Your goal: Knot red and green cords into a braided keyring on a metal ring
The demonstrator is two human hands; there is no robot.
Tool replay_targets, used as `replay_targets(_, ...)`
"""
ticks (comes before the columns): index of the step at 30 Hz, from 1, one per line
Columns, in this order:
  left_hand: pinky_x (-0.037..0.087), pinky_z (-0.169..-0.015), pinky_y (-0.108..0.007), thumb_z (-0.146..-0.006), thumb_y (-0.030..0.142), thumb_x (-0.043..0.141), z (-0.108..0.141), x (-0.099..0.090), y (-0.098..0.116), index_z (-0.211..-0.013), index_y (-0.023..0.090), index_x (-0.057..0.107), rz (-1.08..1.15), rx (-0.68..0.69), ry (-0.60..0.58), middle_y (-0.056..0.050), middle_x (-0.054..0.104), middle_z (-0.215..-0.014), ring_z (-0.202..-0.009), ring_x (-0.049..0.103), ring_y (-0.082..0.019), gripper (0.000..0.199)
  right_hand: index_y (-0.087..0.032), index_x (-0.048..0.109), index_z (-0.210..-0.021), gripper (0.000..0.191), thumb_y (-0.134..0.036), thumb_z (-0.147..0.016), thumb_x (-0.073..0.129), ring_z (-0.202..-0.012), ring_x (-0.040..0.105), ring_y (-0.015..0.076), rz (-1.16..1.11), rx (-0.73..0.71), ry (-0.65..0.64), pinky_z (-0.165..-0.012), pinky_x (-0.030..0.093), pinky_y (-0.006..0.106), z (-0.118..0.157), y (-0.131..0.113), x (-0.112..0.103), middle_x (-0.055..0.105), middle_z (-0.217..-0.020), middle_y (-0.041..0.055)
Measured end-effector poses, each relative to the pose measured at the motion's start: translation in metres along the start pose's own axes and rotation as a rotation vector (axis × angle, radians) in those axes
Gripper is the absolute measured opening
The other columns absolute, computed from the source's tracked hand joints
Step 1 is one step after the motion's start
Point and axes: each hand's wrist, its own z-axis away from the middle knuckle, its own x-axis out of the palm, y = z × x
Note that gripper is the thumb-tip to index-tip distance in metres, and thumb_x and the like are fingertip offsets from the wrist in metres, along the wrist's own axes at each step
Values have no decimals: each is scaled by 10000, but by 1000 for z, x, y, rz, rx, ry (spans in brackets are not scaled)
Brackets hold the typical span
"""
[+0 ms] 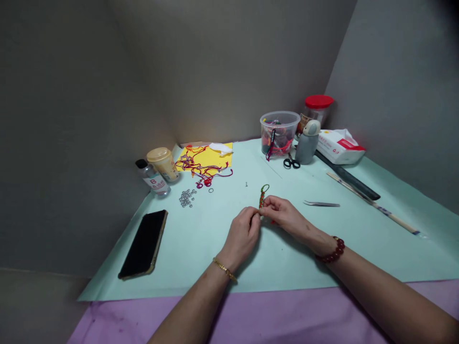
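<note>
Between my hands is a red and green braided cord (pixel 262 198) with a green loop at its far end. My left hand (pixel 245 229) pinches the cord's near end, its fingers curled together. From the right, my right hand (pixel 285 217) is closed on the same cord, thumb and fingertips meeting those of the left. A bit of red strand shows under the right hand. The near part of the cord is hidden by my fingers. Beyond the cord lies a tiny metal piece (pixel 246 184), and to the right rest metal tweezers (pixel 322 204).
Left are a phone (pixel 144 244), small metal rings (pixel 186 198), a bottle (pixel 155 180), a cup (pixel 164 165) and cords on yellow paper (pixel 224 160). Behind stand a clear tub (pixel 279 136), scissors (pixel 291 163), a grey bottle (pixel 307 145) and a tissue pack (pixel 339 148). Chopsticks (pixel 373 204) lie right.
</note>
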Motion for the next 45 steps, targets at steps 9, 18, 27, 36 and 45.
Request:
replay_targets(9,485,-804,-300,-886,180,527,4,-4,10,-1255,228,560,-60,-46,186,-62,629,-1186,-839,623,-155,373,-197,531,-773,153,-322,-801,615,-593,382,113,109,-116,118,-577,312,257,0,2,4,446,-632,-63)
replay_targets(18,538,-629,-262,-929,302,456,-1,9,2,-1072,139,608,604,-265,-3,-39,652,-772,-636,615,-132,265,-210,527,-803,120,-314,-813,586,-556,447,116,55,-73,106,-532,342,240,8,-7,15,496,-595,-66)
replay_targets(27,396,-604,-245,-963,308,386,3,5,-3,-756,197,486,154,-140,12,29,501,-653,-603,480,-123,256,-198,511,-696,195,-338,-793,606,-594,425,112,179,-84,129,-555,329,239,4,-3,7,498,-625,-53)
replay_targets(36,392,-523,-223,-978,396,339,0,12,-10,-771,205,458,344,-283,49,62,456,-583,-485,490,-100,306,-197,566,-756,67,-200,-770,501,-589,443,113,356,-97,120,-557,323,233,5,-9,10,530,-633,-51)
replay_targets(45,426,-514,-197,-968,384,380,4,14,-3,-744,193,479,324,-250,89,45,479,-633,-525,508,-91,311,-202,572,-731,87,-179,-754,491,-549,446,120,503,-83,198,-551,322,234,6,-6,18,494,-573,-55)
